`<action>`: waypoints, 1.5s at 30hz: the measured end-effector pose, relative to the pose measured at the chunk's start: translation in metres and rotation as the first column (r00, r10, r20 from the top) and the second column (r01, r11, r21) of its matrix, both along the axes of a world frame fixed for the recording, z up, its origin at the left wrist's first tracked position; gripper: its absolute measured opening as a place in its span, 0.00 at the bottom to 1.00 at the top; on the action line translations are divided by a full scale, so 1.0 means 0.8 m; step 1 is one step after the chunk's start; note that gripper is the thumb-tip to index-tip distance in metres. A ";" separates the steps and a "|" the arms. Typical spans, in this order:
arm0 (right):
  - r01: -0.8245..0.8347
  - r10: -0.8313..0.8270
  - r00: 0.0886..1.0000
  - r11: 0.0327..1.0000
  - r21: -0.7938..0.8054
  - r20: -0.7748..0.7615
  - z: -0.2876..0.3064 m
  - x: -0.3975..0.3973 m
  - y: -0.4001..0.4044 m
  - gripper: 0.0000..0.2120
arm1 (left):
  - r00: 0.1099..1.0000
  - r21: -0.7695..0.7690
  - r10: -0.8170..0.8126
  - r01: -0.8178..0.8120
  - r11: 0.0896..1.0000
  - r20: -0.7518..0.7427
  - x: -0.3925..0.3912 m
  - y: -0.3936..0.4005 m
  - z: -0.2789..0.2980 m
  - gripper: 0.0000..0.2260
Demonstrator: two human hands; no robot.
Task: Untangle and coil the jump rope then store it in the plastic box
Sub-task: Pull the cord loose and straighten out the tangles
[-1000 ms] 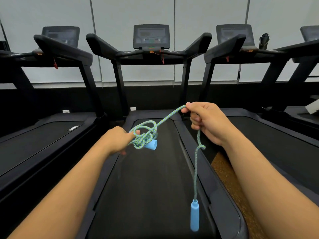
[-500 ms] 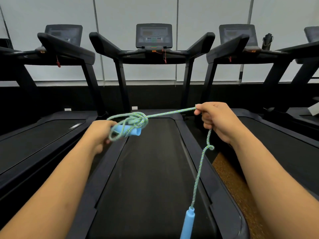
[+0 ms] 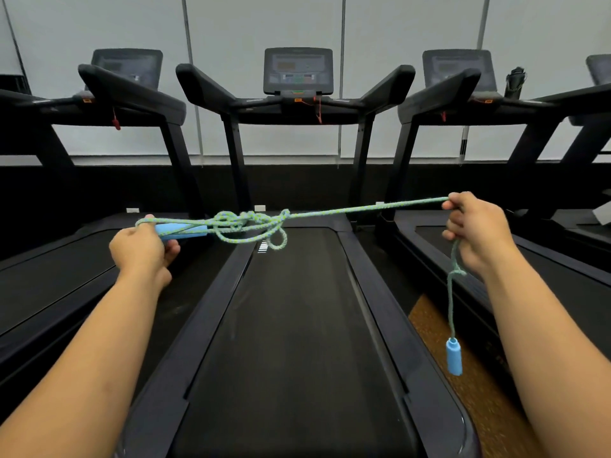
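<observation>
Black treadmills (image 3: 297, 325) in a row, consoles (image 3: 298, 70) — dark bottle (image 3: 514, 82)

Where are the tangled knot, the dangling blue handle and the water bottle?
knot (image 3: 246, 223): head view, middle of the tangle.
dangling blue handle (image 3: 454, 357): head view, mid-body.
water bottle (image 3: 514, 82): head view, its side.

The room was evenly and softly lit, the pale wall panels (image 3: 264, 24) behind the machines bright and almost washed out, while the black treadmill decks (image 3: 291, 325) below sank into deep, low-detail shadow. No hard shadows fell anywhere. A faint sheen ran along the near deck's side rails (image 3: 393, 325). Wide-angle distortion bowed the uprights and consoles outward toward the left and right edges. The forearms at the bottom corners were soft and smeared, and the whole frame looked slightly compressed and blurry.
</observation>
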State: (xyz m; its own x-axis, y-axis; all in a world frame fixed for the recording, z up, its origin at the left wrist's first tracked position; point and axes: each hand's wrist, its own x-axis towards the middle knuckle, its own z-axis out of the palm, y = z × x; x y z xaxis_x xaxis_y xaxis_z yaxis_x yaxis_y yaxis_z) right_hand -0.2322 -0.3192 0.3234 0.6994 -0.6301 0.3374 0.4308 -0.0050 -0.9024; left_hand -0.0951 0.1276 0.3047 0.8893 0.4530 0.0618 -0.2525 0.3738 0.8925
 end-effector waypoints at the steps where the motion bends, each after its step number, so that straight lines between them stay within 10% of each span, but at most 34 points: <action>1: -0.038 0.037 0.999 0.998 -0.044 -0.040 -0.004 0.004 0.003 0.13 | 1.000 -0.036 -0.009 0.009 0.999 0.024 -0.004 -0.005 0.003 0.08; 7: -0.481 0.288 0.837 0.794 -0.373 -0.465 -0.046 0.020 0.057 0.13 | 0.970 -0.002 -0.151 0.154 0.988 0.190 -0.039 -0.076 0.025 0.10; 17: -0.847 0.280 0.486 0.386 -0.366 -0.828 -0.090 0.030 0.151 0.19 | 0.874 0.132 -0.366 0.341 0.931 0.320 -0.098 -0.135 0.035 0.07; 23: -0.814 0.468 0.577 0.398 -0.423 -0.670 -0.092 0.030 0.191 0.34 | 0.763 0.093 -0.500 0.510 0.855 0.410 -0.112 -0.153 0.037 0.05; 30: -0.880 0.810 0.473 0.455 -0.138 -0.347 -0.097 0.028 0.231 0.04 | 0.814 0.025 -0.441 0.467 0.884 0.379 -0.095 -0.149 0.033 0.03; 36: -0.803 0.790 0.595 0.593 -0.062 -0.149 -0.067 0.030 0.196 0.04 | 0.949 0.315 -0.288 0.236 0.919 0.129 -0.052 -0.113 -0.001 0.06; 45: -0.647 0.637 0.762 0.752 -0.124 -0.116 -0.001 0.006 0.168 0.20 | 0.877 0.866 -0.445 0.358 0.350 -0.182 -0.056 -0.103 -0.003 0.05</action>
